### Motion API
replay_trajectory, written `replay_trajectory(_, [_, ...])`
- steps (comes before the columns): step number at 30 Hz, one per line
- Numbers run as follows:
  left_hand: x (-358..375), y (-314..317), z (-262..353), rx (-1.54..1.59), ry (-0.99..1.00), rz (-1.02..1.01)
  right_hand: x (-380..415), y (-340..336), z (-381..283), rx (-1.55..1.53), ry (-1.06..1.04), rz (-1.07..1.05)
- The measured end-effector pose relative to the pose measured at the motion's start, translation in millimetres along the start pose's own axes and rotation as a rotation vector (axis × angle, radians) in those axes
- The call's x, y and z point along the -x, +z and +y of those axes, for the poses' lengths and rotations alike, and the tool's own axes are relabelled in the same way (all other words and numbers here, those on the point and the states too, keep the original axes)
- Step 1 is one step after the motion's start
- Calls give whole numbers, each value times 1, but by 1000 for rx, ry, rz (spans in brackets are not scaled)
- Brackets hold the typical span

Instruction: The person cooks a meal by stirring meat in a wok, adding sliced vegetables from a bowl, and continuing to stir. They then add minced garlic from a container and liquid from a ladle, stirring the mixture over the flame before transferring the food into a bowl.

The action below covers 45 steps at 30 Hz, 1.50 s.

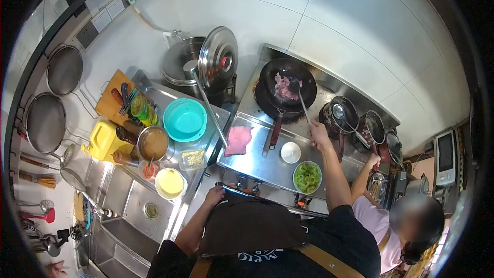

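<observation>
My right hand (318,135) is closed round the handle of a long metal ladle (305,107), whose dark head rests in a black wok (307,80) among pieces of pinkish meat (284,86). The wok sits on the stove with its dark red handle (276,129) toward me. My left hand (215,194) is low beside the counter's front edge, near the stove knobs; its fingers are curled, and what they hold, if anything, is too small to tell. Between wok and edge stand a small white bowl (290,152) and a bowl of green vegetables (307,177). A pink cloth (239,140) lies left of them.
At right, another person (378,226) holds a pot handle; smaller pans (371,126) stand on the burners. Leftward are a turquoise basin (184,120), a large pot with its lid (218,57) leaning, a yellow jug (103,140), a steel bowl (153,143) and a sink (123,237).
</observation>
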<state>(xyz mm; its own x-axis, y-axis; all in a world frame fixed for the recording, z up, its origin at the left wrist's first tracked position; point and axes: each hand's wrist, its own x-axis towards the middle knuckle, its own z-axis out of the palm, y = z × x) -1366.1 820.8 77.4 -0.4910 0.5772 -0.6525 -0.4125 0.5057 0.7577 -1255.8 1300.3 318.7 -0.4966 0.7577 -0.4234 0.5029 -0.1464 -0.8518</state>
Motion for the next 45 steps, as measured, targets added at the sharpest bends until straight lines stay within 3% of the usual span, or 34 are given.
replay_trajectory(5, [-1, 11, 0, -69, -10, -40, -2, 14, -6, -26, 67, -28])
replay_trajectory(10, [-9, 6, -4, 13, -52, 4, -9, -18, -15, -278, 177, 67])
replay_trajectory(13, [-12, -1, -17, 2, -37, 20, -30, -44, -31, -587, 342, -89])
replay_trajectory(17, [6, 2, -3, -34, -18, 8, -118, -53, -48, -856, 521, -205])
replay_trajectory(20, [9, 6, -2, -47, -36, 9, -156, -42, -71, -588, 449, -392])
replay_trajectory(23, [10, 8, 1, -55, -46, 17, -114, -5, -111, 172, 25, -259])
replay_trajectory(27, [6, 9, -13, -22, -18, 21, -113, 4, -87, 1319, -453, -102])
replay_trajectory(29, [4, 7, -13, -37, -8, -2, -43, 2, -114, 1403, -363, -7])
replay_trajectory(35, [8, -5, -8, -47, -15, -14, 32, -37, -121, 1493, -267, 15])
replay_trajectory(39, [2, -6, -12, -61, -10, -35, 33, -41, -85, 1413, -350, -10])
replay_trajectory(45, [0, 0, 6, -184, 39, -42, -12, 7, -30, 1072, -292, 216])
